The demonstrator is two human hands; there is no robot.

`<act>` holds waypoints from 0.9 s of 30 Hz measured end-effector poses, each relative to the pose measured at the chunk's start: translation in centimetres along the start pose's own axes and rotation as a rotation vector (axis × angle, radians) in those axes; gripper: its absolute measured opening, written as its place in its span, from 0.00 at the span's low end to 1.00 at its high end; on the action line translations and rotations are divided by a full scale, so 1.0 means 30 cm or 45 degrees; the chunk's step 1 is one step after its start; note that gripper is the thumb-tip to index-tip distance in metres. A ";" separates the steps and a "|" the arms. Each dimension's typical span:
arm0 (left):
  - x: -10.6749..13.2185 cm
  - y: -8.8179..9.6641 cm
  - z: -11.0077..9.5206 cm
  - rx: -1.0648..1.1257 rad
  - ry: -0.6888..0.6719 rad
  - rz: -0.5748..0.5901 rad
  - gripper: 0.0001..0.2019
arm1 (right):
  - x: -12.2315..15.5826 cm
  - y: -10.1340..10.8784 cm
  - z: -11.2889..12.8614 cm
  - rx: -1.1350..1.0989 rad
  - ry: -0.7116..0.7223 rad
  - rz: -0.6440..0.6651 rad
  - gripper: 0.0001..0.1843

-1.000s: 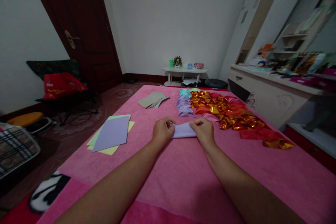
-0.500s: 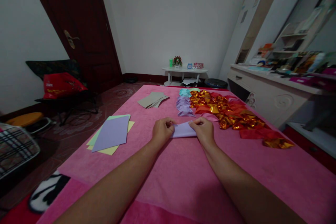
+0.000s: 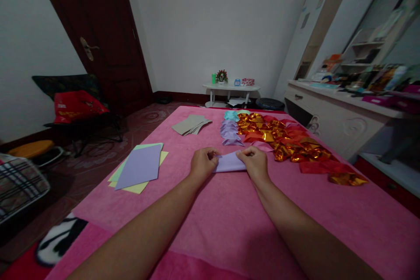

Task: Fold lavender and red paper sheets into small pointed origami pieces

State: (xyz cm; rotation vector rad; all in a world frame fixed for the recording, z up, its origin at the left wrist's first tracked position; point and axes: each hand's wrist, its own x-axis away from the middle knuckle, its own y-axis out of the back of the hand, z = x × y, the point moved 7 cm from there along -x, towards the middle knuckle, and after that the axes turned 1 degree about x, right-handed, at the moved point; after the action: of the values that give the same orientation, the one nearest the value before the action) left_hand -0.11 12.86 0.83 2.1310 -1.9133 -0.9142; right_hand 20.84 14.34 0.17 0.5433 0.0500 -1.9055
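A folded sheet of purple paper (image 3: pixel 229 163) lies between my two hands, low over the pink cloth (image 3: pixel 223 223). My left hand (image 3: pixel 203 162) pinches its left end, fingers curled round the edge. At the right end, my right hand (image 3: pixel 254 162) grips it between thumb and fingers. Folded purple paper pieces (image 3: pixel 230 133) stand in a row just beyond. To their right spread many shiny gold folded pieces (image 3: pixel 262 127) and red folded pieces (image 3: pixel 315 167). A pink folded piece (image 3: pixel 262 145) sits just past my right hand.
Flat purple, green and yellow sheets (image 3: pixel 141 166) are stacked at the left. Grey sheets (image 3: pixel 191 124) lie fanned out farther back. Beyond the cloth stands a small white table (image 3: pixel 231 88); a cluttered dresser (image 3: pixel 341 105) is at the right, a chair with a red bag (image 3: pixel 77 107) at the left.
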 end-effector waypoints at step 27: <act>-0.001 0.000 0.006 0.007 -0.002 -0.001 0.12 | 0.009 -0.006 0.013 -0.113 -0.046 0.027 0.10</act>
State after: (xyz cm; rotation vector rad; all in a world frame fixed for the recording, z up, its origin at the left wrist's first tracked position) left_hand -0.19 12.95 0.70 2.1352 -1.9176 -0.9120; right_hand 20.45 14.07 0.38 0.4483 0.1044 -1.8823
